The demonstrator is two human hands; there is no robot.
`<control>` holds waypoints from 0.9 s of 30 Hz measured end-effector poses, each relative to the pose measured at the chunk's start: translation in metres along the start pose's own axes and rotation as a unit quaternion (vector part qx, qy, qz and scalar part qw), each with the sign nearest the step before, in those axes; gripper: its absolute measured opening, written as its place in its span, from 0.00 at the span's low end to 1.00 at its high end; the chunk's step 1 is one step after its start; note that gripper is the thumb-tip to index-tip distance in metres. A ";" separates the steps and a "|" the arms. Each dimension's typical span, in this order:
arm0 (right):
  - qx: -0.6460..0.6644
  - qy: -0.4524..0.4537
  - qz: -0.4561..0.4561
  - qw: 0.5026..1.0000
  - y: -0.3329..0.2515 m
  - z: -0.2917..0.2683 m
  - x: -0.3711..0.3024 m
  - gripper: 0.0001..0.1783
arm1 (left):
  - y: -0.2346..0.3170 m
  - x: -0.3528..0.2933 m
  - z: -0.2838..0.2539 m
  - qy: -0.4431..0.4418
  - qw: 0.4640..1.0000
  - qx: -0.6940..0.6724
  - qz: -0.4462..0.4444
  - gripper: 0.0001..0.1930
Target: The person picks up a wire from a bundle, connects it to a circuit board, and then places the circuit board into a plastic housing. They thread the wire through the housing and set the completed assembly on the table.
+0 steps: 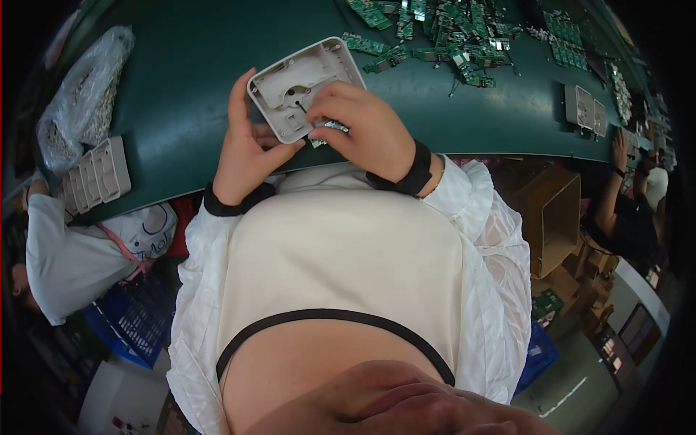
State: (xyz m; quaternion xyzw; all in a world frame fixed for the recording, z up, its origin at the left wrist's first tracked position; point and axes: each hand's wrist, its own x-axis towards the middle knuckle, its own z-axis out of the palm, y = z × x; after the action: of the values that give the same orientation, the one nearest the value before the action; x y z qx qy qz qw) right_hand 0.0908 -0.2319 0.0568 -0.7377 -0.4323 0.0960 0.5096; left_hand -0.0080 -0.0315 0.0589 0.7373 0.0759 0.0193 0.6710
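Observation:
My left hand grips a white plastic housing by its left side and lower corner, tilted with its hollow inside facing up. Inside it are moulded ribs, screw posts and a round opening. My right hand reaches over the housing's right side with its fingers curled. Under those fingers shows part of a small green circuit board. A short black wire runs from the fingertips toward the hole in the housing. My hand hides most of the board and the exact grip.
Loose green circuit boards are heaped across the far table. At left are a clear bag of small white parts and stacked white housings. More housings stand at right. Co-workers sit on both sides; a cardboard box stands below the table edge.

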 end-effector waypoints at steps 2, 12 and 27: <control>-0.017 0.020 -0.028 0.999 -0.001 0.002 0.000 0.10 | 0.000 -0.001 0.000 -0.001 1.000 -0.006 -0.012 0.58; -0.214 -0.055 -0.155 0.963 0.005 -0.017 -0.001 0.04 | 0.001 -0.003 0.011 -0.018 1.000 -0.016 0.004 0.59; -0.449 0.158 0.070 0.877 0.044 -0.268 -0.161 0.07 | 0.014 0.001 -0.018 0.081 0.996 0.027 0.023 0.47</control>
State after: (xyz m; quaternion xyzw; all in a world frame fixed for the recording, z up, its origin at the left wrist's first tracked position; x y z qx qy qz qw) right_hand 0.1730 -0.5343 0.0957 -0.9209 -0.2898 -0.1909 0.1778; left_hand -0.0076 -0.0152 0.0746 0.7529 0.1129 0.0924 0.6418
